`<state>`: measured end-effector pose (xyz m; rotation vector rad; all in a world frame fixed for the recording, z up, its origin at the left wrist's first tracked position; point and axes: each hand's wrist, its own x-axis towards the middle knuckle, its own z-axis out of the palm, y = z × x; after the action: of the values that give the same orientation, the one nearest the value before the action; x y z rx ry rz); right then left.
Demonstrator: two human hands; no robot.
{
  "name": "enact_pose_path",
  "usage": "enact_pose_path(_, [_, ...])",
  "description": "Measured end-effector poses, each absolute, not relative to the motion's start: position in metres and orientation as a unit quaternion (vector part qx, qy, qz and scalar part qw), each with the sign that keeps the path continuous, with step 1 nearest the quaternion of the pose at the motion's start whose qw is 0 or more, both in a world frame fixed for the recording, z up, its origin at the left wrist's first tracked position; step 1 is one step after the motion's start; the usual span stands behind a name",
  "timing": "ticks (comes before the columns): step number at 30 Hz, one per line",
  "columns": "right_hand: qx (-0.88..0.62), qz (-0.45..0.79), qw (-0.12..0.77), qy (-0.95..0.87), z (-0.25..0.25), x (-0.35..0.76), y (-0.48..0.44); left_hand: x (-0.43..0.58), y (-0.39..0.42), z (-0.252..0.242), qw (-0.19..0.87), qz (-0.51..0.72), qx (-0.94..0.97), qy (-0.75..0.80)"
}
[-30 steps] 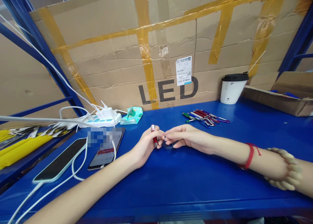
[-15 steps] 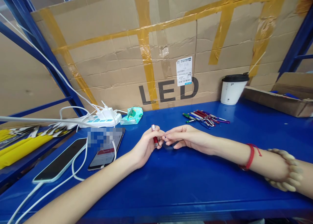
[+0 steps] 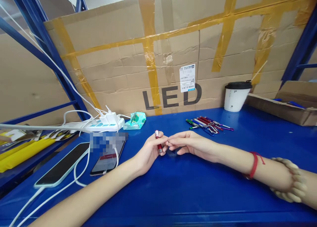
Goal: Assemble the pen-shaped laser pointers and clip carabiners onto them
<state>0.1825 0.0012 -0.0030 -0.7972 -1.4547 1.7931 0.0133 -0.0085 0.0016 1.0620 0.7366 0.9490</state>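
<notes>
Near the middle of the blue table (image 3: 183, 190), my left hand (image 3: 151, 151) is closed round a short red and silver cylinder (image 3: 158, 141), held nearly upright. My right hand (image 3: 195, 143) meets it from the right, its thumb and forefinger pinched together against the left fingertips. Whatever those right fingertips hold, if anything, is too small to make out. Behind my right hand lies a group of several coloured metal pieces with clips (image 3: 209, 124), in green, blue, red and purple.
Two phones (image 3: 63, 164) (image 3: 106, 159) with white cables lie at the left, before a power strip (image 3: 109, 121) and a green packet (image 3: 135, 120). A lidded cup (image 3: 235, 97) and an open carton (image 3: 282, 109) stand at the back right. A large cardboard sheet (image 3: 119, 75) rises behind.
The whole view has shifted slightly, so things appear a little lower. Both hands keep nearly the same pose, fingertips still together, with the red cylinder still in my left hand.
</notes>
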Motion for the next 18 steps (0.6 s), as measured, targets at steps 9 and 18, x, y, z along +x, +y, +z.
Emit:
enact_pose_path(9, [-0.304, 0.695, 0.364, -0.540, -0.0044, 0.1811, 0.0018, 0.0134, -0.0084, -0.0006, 0.695, 0.417, 0.491, 0.318])
enact_pose_path(18, [-0.317, 0.673, 0.364, -0.560, -0.0057, 0.1818, 0.0019, 0.0142, -0.0087, 0.0003, 0.691, 0.427, 0.484, 0.327])
